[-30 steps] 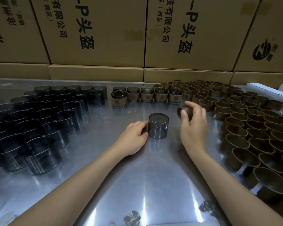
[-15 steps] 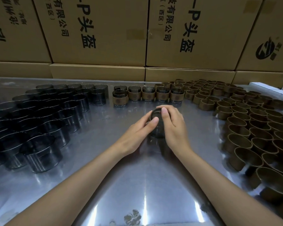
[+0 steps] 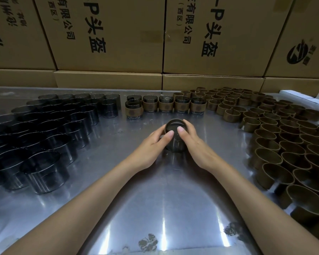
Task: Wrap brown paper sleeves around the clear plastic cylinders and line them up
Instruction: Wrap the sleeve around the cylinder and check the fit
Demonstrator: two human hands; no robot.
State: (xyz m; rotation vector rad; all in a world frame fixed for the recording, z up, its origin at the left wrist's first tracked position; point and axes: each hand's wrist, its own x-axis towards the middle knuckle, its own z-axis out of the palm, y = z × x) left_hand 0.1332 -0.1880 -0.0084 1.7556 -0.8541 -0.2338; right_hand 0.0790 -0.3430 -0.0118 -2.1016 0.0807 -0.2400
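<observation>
Sleeves [image 3: 276,144] right, bare cylinders [image 3: 44,129] left of hands [image 3: 175,144].

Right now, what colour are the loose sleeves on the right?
Brown, shown in the head view: loose sleeves.

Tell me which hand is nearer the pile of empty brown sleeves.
Right. The right hand is on the cylinder's side facing the sleeves; the left hand is opposite.

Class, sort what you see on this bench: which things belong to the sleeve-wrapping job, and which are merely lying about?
Part of the job:
- left hand, right hand
- dark clear plastic cylinder being sleeved
- bare dark cylinders
- loose brown paper sleeves
- row of finished sleeved cylinders

Just lying about:
- printed cardboard boxes
- white boxes
</observation>
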